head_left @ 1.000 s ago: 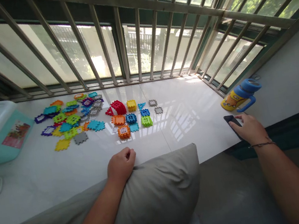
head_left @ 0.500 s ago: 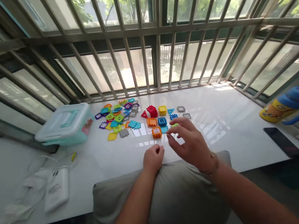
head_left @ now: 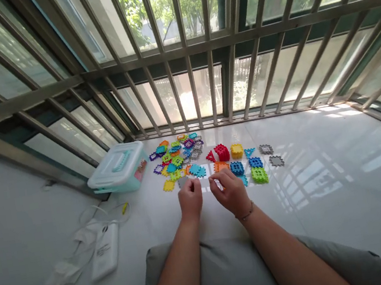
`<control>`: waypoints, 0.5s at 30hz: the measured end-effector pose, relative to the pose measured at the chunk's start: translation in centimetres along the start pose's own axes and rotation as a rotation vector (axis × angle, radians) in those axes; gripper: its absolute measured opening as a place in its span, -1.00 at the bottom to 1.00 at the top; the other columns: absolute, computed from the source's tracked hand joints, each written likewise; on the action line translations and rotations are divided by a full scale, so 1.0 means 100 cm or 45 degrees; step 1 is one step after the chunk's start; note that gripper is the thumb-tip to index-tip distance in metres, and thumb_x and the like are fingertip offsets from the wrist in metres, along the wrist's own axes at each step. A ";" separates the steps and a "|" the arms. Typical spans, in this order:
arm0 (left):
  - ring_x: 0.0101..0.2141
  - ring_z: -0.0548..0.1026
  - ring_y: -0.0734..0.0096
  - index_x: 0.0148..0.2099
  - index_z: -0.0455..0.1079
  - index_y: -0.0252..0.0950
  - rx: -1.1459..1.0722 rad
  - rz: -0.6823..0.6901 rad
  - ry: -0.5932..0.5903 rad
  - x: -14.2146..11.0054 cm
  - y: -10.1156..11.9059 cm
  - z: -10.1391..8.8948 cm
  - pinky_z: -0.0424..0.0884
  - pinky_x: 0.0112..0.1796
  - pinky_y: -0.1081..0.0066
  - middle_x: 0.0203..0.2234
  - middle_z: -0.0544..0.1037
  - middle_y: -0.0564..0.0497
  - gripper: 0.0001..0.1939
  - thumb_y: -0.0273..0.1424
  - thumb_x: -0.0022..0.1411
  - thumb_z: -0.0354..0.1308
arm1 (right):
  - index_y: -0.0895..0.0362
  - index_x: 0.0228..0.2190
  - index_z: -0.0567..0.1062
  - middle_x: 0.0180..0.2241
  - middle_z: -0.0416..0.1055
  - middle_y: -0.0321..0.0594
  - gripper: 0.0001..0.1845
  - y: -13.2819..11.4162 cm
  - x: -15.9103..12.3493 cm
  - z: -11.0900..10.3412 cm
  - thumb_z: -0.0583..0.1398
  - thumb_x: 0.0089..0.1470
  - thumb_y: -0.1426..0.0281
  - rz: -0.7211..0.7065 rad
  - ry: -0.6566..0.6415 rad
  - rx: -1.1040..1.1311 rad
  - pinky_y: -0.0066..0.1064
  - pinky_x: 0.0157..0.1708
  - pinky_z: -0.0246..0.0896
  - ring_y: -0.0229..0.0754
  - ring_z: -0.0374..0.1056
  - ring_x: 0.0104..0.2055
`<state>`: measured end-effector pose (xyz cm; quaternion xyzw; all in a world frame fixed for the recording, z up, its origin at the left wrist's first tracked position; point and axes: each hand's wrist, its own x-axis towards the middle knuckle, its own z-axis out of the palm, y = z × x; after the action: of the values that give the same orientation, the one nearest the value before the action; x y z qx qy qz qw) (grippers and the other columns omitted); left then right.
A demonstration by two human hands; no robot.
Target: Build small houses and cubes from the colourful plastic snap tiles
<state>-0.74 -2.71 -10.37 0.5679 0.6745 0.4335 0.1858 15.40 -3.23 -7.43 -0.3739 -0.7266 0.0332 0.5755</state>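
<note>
Left hand (head_left: 191,198) and right hand (head_left: 230,192) close together, low over the polished white ledge (head_left: 330,178), just in front of the coloured pieces. Fingers of the left hand curled together and pointing down, with the tips just beside a grey notched plastic tile (head_left: 183,182); whether clamped on it or only next to it, impossible to tell from this view. Fingers of the right hand also bent and near each other, around a small pale piece (head_left: 218,185), too small and too half-hidden for a sure name, and again no certainty about a real grip. Both hands near the front edge of a loose heap of coloured tiles (head_left: 178,156), with a group of built hollow shapes beside it: a red block (head_left: 221,152), a yellow cube (head_left: 237,150), a blue cube (head_left: 237,168) and a green cube (head_left: 259,175). Such tiles probably light, stiff and thin, with some risk of sliding on the glossy surface, so better a pinch on two opposite notched edges than a grab from above. Cubes probably easy to lift by the sides, though perhaps apt to come apart under a hard squeeze. Further left, a pale teal plastic storage box (head_left: 118,169) on the same ledge.
</note>
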 end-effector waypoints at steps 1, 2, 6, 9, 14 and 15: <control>-0.46 0.37 0.35 -0.43 0.28 -0.17 0.048 0.020 0.064 0.019 0.000 -0.001 0.31 -0.32 0.38 -0.57 0.40 0.08 -0.54 -0.09 0.51 0.00 | 0.04 -0.17 0.57 -0.33 0.54 -0.24 -0.91 0.003 0.002 -0.002 0.24 0.41 0.45 -0.023 -0.001 0.001 -0.38 -0.31 0.39 -0.19 0.48 -0.34; -0.43 0.39 0.32 -0.42 0.29 -0.17 0.096 0.050 0.106 0.038 0.001 0.000 0.33 -0.28 0.36 -0.54 0.43 0.06 -0.57 -0.10 0.51 0.03 | 0.04 -0.18 0.56 -0.35 0.53 -0.25 -0.91 0.005 0.005 -0.004 0.25 0.40 0.46 -0.042 0.002 -0.003 -0.38 -0.33 0.37 -0.20 0.47 -0.36; -0.16 0.55 0.10 -0.26 0.45 -0.17 0.258 0.175 0.145 0.089 0.000 0.015 0.43 0.00 0.20 -0.29 0.61 -0.10 -0.73 -0.16 0.47 0.14 | 0.04 -0.30 0.51 -0.46 0.41 -0.34 -0.83 0.026 0.023 -0.023 0.26 0.39 0.48 -0.085 0.038 -0.065 -0.40 -0.43 0.20 -0.25 0.32 -0.46; 0.07 0.56 -0.09 -0.06 0.53 -0.22 0.341 0.203 0.072 0.096 -0.010 0.030 0.42 0.17 0.05 -0.05 0.67 -0.22 -0.79 -0.20 0.42 0.25 | 0.05 -0.42 0.44 -0.52 0.31 -0.38 -0.70 0.053 0.031 -0.047 0.25 0.41 0.49 0.003 0.134 -0.203 -0.37 -0.41 0.13 -0.26 0.20 -0.48; 0.23 0.50 -0.25 0.17 0.55 -0.23 0.631 0.129 -0.145 0.090 -0.021 0.040 0.44 0.22 -0.07 0.18 0.63 -0.27 -0.60 -0.16 0.40 0.36 | 0.05 -0.49 0.46 -0.58 0.27 -0.39 -0.56 0.086 0.037 -0.073 0.22 0.48 0.22 0.475 0.534 -0.432 -0.35 -0.44 0.12 -0.26 0.18 -0.53; 0.23 0.50 -0.26 0.20 0.55 -0.23 0.695 0.112 -0.199 0.089 -0.021 0.040 0.45 0.21 -0.08 0.19 0.62 -0.27 -0.58 -0.15 0.41 0.36 | 0.05 -0.47 0.46 -0.58 0.28 -0.40 -0.54 0.089 0.038 -0.074 0.18 0.50 0.16 0.572 0.570 -0.384 -0.35 -0.44 0.14 -0.25 0.20 -0.53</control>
<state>-1.60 7.12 -12.09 0.6575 0.7245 0.1984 0.0586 26.07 2.56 -6.10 -0.6032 -0.4786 -0.0315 0.6372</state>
